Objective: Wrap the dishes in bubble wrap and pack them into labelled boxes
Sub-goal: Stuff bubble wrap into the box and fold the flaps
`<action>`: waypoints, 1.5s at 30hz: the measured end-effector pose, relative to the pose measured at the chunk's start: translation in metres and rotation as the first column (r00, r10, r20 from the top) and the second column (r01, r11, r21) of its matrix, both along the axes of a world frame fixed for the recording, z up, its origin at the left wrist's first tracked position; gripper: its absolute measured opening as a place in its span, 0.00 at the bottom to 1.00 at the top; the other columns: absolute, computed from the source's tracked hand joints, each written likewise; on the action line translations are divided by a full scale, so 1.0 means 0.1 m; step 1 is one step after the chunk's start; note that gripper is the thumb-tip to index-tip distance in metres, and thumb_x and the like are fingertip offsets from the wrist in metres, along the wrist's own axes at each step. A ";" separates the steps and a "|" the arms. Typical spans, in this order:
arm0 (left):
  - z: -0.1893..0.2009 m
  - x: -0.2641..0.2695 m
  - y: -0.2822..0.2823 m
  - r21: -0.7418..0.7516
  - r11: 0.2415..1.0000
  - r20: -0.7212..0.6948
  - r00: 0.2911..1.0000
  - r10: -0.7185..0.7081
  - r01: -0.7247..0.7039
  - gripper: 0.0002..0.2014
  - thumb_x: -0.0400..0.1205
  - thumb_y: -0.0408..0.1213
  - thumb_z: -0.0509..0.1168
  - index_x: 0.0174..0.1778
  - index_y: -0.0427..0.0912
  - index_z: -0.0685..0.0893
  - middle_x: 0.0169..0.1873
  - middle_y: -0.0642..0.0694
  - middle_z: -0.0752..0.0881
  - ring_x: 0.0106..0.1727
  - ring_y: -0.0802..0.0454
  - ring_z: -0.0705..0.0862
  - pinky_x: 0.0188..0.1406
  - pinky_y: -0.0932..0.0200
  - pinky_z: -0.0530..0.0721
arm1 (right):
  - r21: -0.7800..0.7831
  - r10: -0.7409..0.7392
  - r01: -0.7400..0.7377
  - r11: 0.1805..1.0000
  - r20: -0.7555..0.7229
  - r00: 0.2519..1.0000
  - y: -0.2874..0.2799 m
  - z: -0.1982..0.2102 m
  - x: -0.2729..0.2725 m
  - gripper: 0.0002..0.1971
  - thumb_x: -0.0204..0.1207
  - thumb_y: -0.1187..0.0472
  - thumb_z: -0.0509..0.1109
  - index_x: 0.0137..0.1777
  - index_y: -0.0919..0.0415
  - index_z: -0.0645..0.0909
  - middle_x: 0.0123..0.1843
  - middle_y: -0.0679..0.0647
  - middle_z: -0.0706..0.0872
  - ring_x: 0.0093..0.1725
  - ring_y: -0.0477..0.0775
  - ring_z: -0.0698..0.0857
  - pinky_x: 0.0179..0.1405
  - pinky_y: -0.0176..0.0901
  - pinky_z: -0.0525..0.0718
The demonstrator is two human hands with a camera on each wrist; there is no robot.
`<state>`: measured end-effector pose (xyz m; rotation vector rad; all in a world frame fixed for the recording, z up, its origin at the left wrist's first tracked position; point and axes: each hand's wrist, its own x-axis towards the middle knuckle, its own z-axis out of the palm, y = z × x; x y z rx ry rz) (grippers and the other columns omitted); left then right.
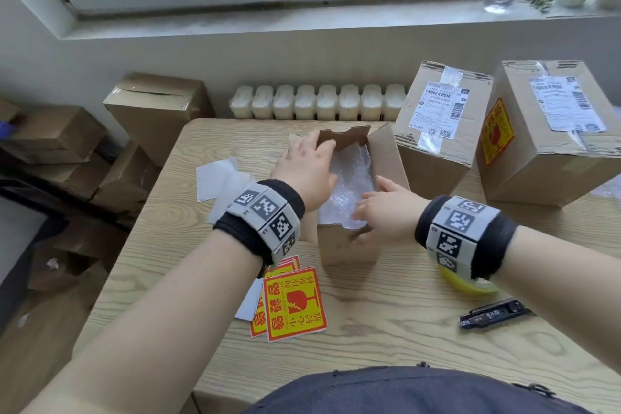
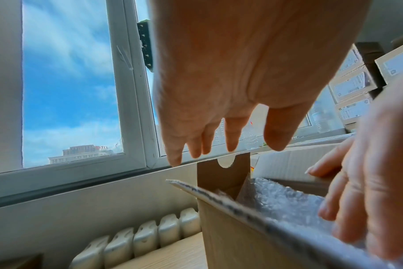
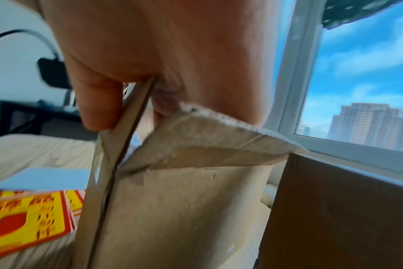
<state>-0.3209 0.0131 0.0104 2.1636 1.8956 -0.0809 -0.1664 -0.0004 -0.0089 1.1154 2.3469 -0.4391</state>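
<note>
A small open cardboard box (image 1: 349,250) stands mid-table, lined with bubble wrap (image 1: 349,178); no dish shows inside it. My left hand (image 1: 309,165) hovers over the box's far left corner. Its fingers (image 2: 230,134) are straight and spread just above the far flap (image 2: 221,174) and hold nothing. My right hand (image 1: 386,212) is at the near right of the opening. A near flap (image 3: 111,154) runs up between its thumb (image 3: 99,109) and its fingers, which lie inside on the bubble wrap (image 2: 288,200).
Two sealed, labelled boxes (image 1: 437,131) (image 1: 544,131) stand close to the right. Red-and-yellow fragile stickers (image 1: 295,306) and white sheets (image 1: 218,178) lie on the left. A yellow tape roll (image 1: 467,286) and a black marker (image 1: 494,312) lie under my right forearm. More boxes (image 1: 158,111) sit off the table's left.
</note>
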 end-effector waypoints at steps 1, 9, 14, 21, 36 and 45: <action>0.01 0.00 0.03 0.012 1.000 0.022 1.000 0.022 -0.023 0.30 0.85 0.44 0.58 0.82 0.45 0.55 0.83 0.42 0.49 0.83 0.42 0.50 0.81 0.47 0.53 | -0.001 -0.004 0.004 1.000 -0.002 1.000 0.00 -0.03 -0.01 0.30 0.79 0.35 0.53 0.72 0.53 0.74 0.69 0.49 0.80 0.79 0.49 0.64 0.80 0.53 0.38; -0.08 -0.03 0.24 -0.011 0.999 -0.021 0.999 0.046 -0.046 0.30 0.86 0.42 0.54 0.83 0.48 0.52 0.81 0.45 0.61 0.81 0.44 0.58 0.80 0.45 0.56 | 0.139 -0.215 0.280 0.950 -0.360 0.908 0.01 0.09 0.07 0.22 0.74 0.41 0.69 0.63 0.53 0.81 0.60 0.49 0.85 0.61 0.51 0.81 0.62 0.43 0.75; -0.19 -0.06 0.10 -0.013 1.000 -0.128 0.992 -0.008 0.006 0.23 0.87 0.49 0.51 0.78 0.48 0.67 0.75 0.46 0.69 0.76 0.44 0.66 0.76 0.46 0.59 | 0.344 -0.238 0.352 0.871 -0.331 0.913 -0.03 -0.07 -0.03 0.45 0.67 0.37 0.73 0.80 0.52 0.57 0.78 0.57 0.61 0.78 0.58 0.58 0.78 0.49 0.55; -0.20 -0.11 0.06 0.118 0.991 -0.016 0.997 0.071 -0.068 0.30 0.86 0.48 0.54 0.83 0.47 0.52 0.84 0.48 0.48 0.84 0.49 0.50 0.81 0.48 0.51 | 0.315 -0.270 0.346 0.884 -0.260 0.927 0.18 -0.04 -0.05 0.70 0.54 0.30 0.77 0.81 0.49 0.29 0.81 0.55 0.25 0.81 0.56 0.28 0.81 0.54 0.35; -0.19 -0.16 -0.12 -0.069 0.987 0.006 0.989 0.148 -0.147 0.32 0.87 0.50 0.54 0.84 0.46 0.49 0.84 0.44 0.46 0.84 0.42 0.44 0.81 0.45 0.46 | 0.287 -0.172 0.182 0.940 -0.059 0.983 0.36 -0.05 -0.02 0.62 0.54 0.18 0.63 0.84 0.51 0.48 0.84 0.45 0.55 0.84 0.55 0.38 0.80 0.63 0.35; -0.32 0.04 -0.50 -0.101 0.990 0.396 0.909 0.128 -0.096 0.44 0.83 0.51 0.61 0.83 0.45 0.35 0.84 0.46 0.44 0.84 0.50 0.50 0.79 0.55 0.54 | 0.269 -0.216 0.279 0.922 -0.241 0.946 0.27 -0.03 -0.03 0.64 0.56 0.29 0.75 0.84 0.56 0.43 0.82 0.61 0.28 0.80 0.61 0.26 0.81 0.53 0.46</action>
